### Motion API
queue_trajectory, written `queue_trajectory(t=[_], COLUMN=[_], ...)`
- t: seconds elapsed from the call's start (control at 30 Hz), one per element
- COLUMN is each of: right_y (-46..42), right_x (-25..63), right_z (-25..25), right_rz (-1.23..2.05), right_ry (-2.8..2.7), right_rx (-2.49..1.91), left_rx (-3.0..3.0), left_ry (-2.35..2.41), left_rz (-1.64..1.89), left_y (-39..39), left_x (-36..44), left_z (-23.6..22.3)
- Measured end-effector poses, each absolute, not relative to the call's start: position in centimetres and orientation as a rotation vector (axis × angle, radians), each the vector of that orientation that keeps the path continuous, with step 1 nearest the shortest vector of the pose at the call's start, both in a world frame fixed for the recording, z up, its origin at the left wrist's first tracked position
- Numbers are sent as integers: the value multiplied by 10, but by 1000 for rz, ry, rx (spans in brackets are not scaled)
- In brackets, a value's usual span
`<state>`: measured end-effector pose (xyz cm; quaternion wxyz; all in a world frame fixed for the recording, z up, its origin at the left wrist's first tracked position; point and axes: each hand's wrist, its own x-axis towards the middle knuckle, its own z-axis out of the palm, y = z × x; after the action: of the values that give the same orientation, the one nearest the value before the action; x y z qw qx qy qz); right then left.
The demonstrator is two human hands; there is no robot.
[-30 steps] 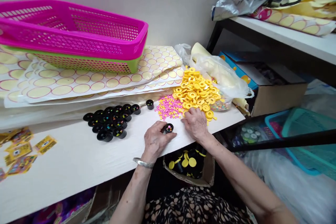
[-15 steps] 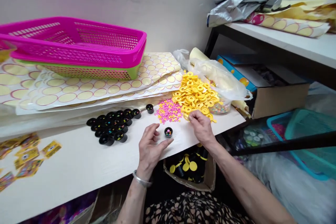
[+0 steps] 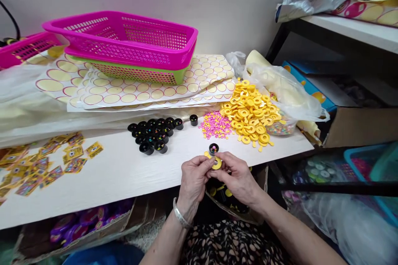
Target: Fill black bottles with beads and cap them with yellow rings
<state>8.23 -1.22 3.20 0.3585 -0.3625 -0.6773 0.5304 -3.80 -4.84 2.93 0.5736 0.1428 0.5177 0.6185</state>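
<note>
Both hands are closed on one yellow ring [image 3: 217,163], pinched between the fingertips just above the near edge of the desk [image 3: 118,182]. The left hand [image 3: 192,178] grips it from the left and the right hand [image 3: 241,178] from the right. Its long axis slants, the small tab pointing away and to the left. Directly beyond the fingertips sits an open black cup [image 3: 214,149], upright on the desk, mouth up, with a few small beads inside. It lies straight ahead of the gap between the hands, about as near to one as to the other; whether ring and cup touch is hard to tell. Farther out from the hands are scattered pink and yellow beads [image 3: 216,125], with a heap of yellow rings [image 3: 248,112] ahead of the right hand and a cluster of black cups [image 3: 152,132] beyond the left hand, off to its left.
</note>
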Motion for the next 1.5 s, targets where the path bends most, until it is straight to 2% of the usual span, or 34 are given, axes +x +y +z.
queue_trajectory(t=[0.17, 0.33, 0.67, 1.0, 1.33, 1.5], right_y=[8, 29, 33, 37, 34, 35], right_x=[78, 74, 68, 61, 48, 44], right_z=[33, 24, 17, 13, 25, 13], right_rz=[848, 694, 991, 1787, 1842, 1806], right_ry=[-2042, -2124, -2029, -1232, -1059, -1082], right_rx=[-884, -1016, -1028, -1074, -1212, -1247], left_rx=[389, 343, 489, 558, 459, 573], left_ry=[1281, 1337, 1389, 1556, 1535, 1562], left_rz=[1556, 1649, 1635, 1572, 1580, 1480], left_y=[-36, -30, -12, -5, 1, 1], left_x=[-38, -42, -38, -36, -30, -36], left_z=[35, 21, 4, 5, 16, 7])
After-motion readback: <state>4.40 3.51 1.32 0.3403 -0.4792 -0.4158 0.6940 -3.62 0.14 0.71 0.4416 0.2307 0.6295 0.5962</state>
